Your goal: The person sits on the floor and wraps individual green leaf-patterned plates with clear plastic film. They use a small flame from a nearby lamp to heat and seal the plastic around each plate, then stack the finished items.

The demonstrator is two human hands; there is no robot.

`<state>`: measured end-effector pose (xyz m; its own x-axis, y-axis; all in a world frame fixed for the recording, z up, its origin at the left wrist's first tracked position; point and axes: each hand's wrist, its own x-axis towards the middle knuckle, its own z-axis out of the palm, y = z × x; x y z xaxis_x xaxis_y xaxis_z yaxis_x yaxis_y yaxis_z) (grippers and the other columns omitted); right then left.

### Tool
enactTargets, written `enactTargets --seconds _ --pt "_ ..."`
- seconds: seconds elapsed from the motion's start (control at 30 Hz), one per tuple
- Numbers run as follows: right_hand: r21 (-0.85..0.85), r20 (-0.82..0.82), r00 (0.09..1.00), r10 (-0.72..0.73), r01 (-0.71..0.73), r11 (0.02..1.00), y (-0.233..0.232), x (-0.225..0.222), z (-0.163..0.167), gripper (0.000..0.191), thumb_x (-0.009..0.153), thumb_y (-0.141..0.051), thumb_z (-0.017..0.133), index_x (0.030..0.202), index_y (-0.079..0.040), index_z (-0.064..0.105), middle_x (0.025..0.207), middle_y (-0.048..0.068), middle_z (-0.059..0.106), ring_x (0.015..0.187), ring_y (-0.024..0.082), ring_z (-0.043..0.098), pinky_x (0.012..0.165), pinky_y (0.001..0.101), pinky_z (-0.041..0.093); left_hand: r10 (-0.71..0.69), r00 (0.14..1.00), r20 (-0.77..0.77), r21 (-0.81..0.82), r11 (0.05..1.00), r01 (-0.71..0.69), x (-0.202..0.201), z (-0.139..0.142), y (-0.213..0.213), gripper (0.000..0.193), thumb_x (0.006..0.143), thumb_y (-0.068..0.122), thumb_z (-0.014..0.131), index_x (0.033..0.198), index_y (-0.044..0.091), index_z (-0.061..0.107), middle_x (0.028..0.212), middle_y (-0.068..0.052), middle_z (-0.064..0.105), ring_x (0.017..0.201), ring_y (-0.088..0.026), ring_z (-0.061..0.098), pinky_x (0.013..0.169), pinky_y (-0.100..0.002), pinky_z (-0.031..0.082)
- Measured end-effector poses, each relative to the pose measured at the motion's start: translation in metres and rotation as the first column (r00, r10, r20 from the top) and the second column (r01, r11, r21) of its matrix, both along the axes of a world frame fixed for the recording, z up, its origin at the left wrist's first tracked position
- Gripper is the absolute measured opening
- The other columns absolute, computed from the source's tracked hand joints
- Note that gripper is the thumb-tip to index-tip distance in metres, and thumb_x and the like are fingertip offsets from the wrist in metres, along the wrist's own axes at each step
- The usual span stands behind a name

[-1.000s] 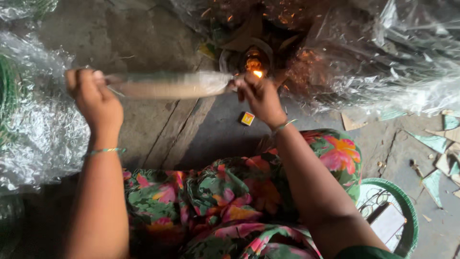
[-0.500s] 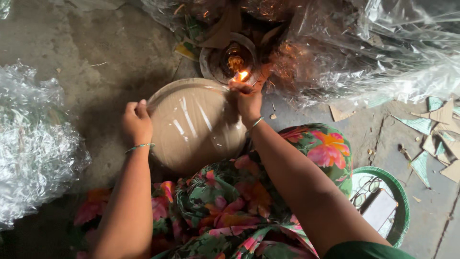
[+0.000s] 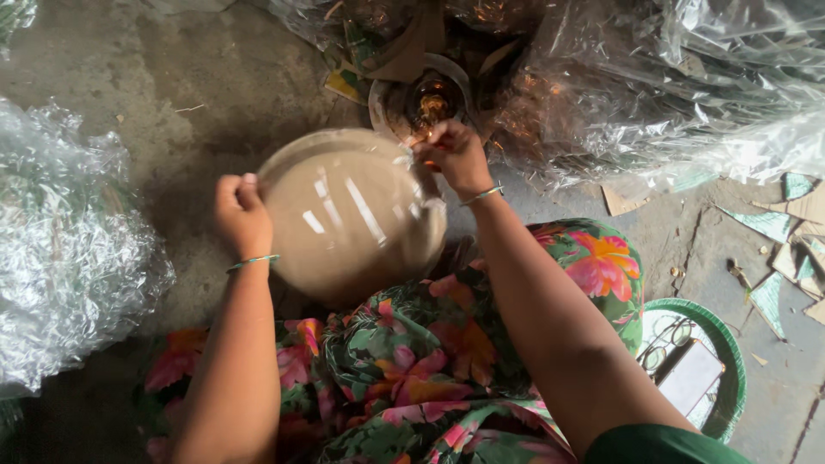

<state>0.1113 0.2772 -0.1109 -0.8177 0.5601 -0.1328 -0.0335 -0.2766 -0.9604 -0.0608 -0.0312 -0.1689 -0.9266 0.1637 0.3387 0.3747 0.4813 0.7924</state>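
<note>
A round stack of brown paper plates (image 3: 348, 215) in clear plastic wrap faces up over my lap. My left hand (image 3: 242, 215) pinches its left rim. At the upper right rim my right hand (image 3: 454, 155) grips the wrap, close to a small lit flame (image 3: 432, 107) in a metal dish (image 3: 387, 94) on the floor. My floral skirt (image 3: 412, 361) lies under the stack.
A heap of clear plastic-wrapped goods (image 3: 653, 94) fills the upper right behind the flame. Another crinkled plastic bundle (image 3: 60, 258) sits at the left. A green-rimmed plate (image 3: 713, 369) lies at the lower right. Cardboard scraps (image 3: 773, 232) litter the concrete floor.
The stack was held edge-on, flat between both hands; it has turned so its round face points up. My right hand stays by the flame, and the view has shifted slightly.
</note>
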Motion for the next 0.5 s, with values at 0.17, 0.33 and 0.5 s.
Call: enactTargets --seconds 0.17,0.33,0.5 --pt "-0.133 -0.177 0.805 0.567 -0.59 0.796 -0.024 0.015 0.037 0.028 0.088 0.003 0.082 0.105 -0.007 0.062 0.093 -0.001 0.067 0.083 0.008 0.066 0.071 0.0225 0.054 0.006 0.99 -0.141 0.19 0.982 0.021 -0.013 0.04 -0.014 0.013 0.11 0.012 0.065 0.108 0.0 0.061 0.091 -0.011 0.062 0.081 -0.022 0.057 0.078 -0.034 0.05" --pt "0.137 -0.045 0.812 0.582 -0.573 0.808 -0.05 0.012 0.067 0.019 0.096 -0.007 0.077 0.113 -0.005 0.069 0.1 0.0 0.069 0.087 0.006 0.062 0.075 0.0234 0.051 -0.363 0.845 -0.392 0.024 0.914 0.404 0.017 0.119 -0.006 0.006 0.11 0.001 0.063 0.106 0.006 0.062 0.102 -0.011 0.064 0.097 -0.028 0.064 0.09 -0.037 0.052" --pt "0.642 -0.095 0.898 0.429 -0.274 0.716 -0.071 0.007 0.112 0.012 0.098 -0.011 0.077 0.107 -0.004 0.076 0.104 0.002 0.073 0.094 0.011 0.068 0.084 0.0262 0.054 -0.653 0.722 -0.227 -0.254 0.756 0.604 0.069 0.177 0.027 0.007 0.099 0.006 0.065 0.105 0.007 0.062 0.104 -0.013 0.069 0.089 -0.035 0.069 0.073 -0.042 0.054"
